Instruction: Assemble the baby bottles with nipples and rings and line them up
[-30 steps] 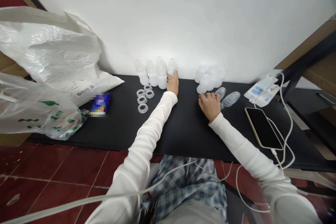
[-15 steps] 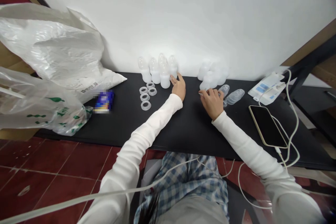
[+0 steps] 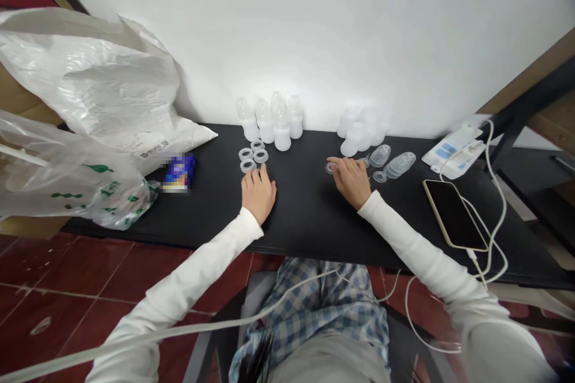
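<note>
My left hand [image 3: 259, 194] is over the front of a group of translucent collar rings [image 3: 260, 155], fingers bent downward; the front ring is hidden beneath them, and what they grip cannot be seen. My right hand [image 3: 353, 182] pinches a small clear bottle nipple [image 3: 331, 167], its round flange showing at the fingertips. Just right of that hand lie another clear nipple [image 3: 380, 176] and clear domed bottle caps [image 3: 401, 165]. Several white baby bottles with clear domed tops [image 3: 282, 128] stand behind the rings. Plain white bottle bodies [image 3: 349, 146] stand behind my right hand.
Plastic bags [image 3: 103, 90] and a blurred blue packet [image 3: 178, 172] occupy the left of the black table [image 3: 296, 215]. At the right are a phone [image 3: 456, 214] on a cable [image 3: 501, 191] and a white-and-blue package [image 3: 453, 152]. A white wall [image 3: 314, 30] rises behind.
My left hand has moved from beside the capped bottles left and toward me, onto the front ring. My right hand has shifted slightly left and nearer, with the clear nipple now showing at its fingertips.
</note>
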The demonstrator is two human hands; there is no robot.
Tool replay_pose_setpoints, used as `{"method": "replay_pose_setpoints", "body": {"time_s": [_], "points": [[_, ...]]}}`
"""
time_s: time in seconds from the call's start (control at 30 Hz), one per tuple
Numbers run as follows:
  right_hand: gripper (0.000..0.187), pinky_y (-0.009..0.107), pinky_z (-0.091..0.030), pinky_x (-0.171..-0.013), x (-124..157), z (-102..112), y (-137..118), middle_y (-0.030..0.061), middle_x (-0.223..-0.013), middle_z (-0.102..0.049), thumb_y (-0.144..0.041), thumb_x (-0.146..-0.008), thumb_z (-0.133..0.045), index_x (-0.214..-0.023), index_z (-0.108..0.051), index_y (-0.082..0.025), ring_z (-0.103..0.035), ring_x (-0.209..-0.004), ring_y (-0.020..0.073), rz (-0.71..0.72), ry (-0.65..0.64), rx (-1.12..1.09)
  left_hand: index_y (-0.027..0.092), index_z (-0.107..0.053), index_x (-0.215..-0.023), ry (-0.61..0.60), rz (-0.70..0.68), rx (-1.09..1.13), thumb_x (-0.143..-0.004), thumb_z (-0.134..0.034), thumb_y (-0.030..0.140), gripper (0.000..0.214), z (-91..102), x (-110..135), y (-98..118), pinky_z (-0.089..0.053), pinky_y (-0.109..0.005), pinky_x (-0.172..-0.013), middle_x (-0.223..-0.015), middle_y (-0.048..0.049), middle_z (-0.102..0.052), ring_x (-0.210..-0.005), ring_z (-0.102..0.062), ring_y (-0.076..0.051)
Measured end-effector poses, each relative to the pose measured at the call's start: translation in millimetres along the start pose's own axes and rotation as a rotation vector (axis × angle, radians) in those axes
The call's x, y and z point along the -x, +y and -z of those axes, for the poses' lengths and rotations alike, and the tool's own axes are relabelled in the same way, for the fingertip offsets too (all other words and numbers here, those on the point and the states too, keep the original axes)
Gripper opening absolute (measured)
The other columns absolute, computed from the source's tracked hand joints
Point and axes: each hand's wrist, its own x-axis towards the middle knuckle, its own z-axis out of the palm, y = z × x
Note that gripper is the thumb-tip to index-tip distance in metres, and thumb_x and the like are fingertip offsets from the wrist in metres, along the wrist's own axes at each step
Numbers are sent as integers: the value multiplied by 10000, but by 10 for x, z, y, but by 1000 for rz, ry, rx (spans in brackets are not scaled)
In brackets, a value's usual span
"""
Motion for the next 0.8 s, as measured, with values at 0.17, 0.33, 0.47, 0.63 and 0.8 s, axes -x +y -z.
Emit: {"method": "replay_pose_setpoints", "body": {"time_s": [0.17, 0.33, 0.47, 0.63, 0.8], "points": [[376, 328, -338, -854, 15, -91, -15, 79, -973, -721, -309, -1059, -280, -1187, -601, -160, -619, -846, 196, -55, -31, -208, 45, -539, -1346, -3, -213, 330, -928, -471, 147, 435, -262, -85, 135, -479, -463, -1092, -1378, -243, -511, -1262, -564, -300], [351, 342, -382, -847, 7, -122, 2, 74, -898, -695, -340, -1039, -322, -1163, -602, -168, -620, -800, 201, -134, -50, -326, 188, -629, -1298, -70, -259, 518, -918, -539, 140, 393, -395, -347, 452, -430, -477, -1150, -1420, -153, -513, -1335, -499, -271], [319, 341, -400, -832, 0, -149, 23, 78, -927, -664, -355, -1020, -369, -1097, -621, -176, -607, -810, 195, -144, -18, -355, 241, -688, -1227, -186, -76, 657, -899, -647, 223, 331, -382, -646, 693, -468, -508, -1080, -1202, -126, -623, -1199, -591, -274], [311, 349, -433, -816, 8, -176, 12, 48, -865, -645, -395, -1010, -399, -1093, -615, -188, -589, -740, 178, -183, 49, -475, 146, -526, -1182, -354, 291, 1368, -983, -533, 302, 252, -458, -802, 827, -592, -323, -830, -865, -45, -690, -781, -698, -135], [317, 342, -468, -772, -3, -193, -45, 34, -833, -644, -471, -992, -439, -1095, -584, -208, -573, -712, 170, -225, 96, -619, 203, -459, -979, -436, 253, 1545, -1001, -492, 336, 139, -420, -679, 832, -600, -269, -732, -767, 21, -690, -686, -710, -110]]}}
